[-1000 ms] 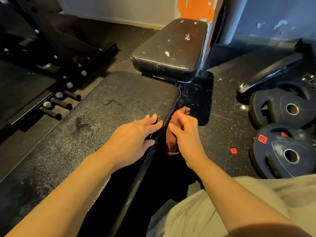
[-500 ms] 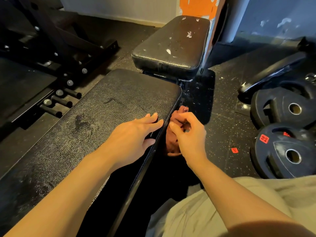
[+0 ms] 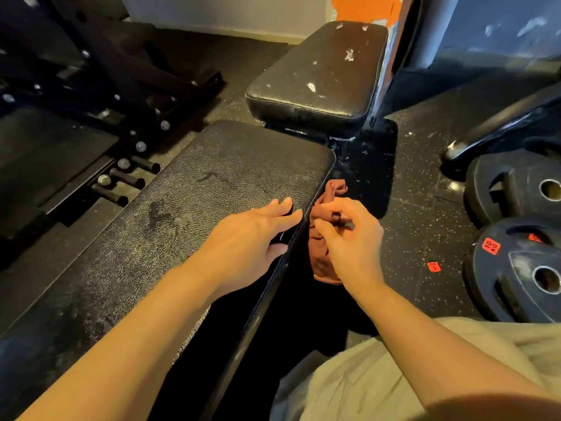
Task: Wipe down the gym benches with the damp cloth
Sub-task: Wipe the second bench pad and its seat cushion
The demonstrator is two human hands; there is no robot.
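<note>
Your right hand [image 3: 349,238] pinches the cloth [image 3: 321,259] at frame center; your left hand [image 3: 252,238] lies flat, fingers relaxed, on the bench [image 3: 182,208]. That light pinch could drop the cloth onto the gritty floor [image 3: 419,226].

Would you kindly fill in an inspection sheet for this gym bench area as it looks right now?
Surface: long black bench pad shows damp streaks; speckled rubber floor beside it.
Job's things: reddish-brown cloth hangs at the pad's right edge; smaller seat pad beyond has white scuffs.
Clutter: two black weight plates, one labelled 10 KG; a small red tag on the floor.
Grippers: left hand rests on the pad's edge, thumb under the rim; right hand pinches the cloth.
Cables: nothing seen.
Surroundings: black rack frame with pegs to the left; wall with orange patch behind.
</note>
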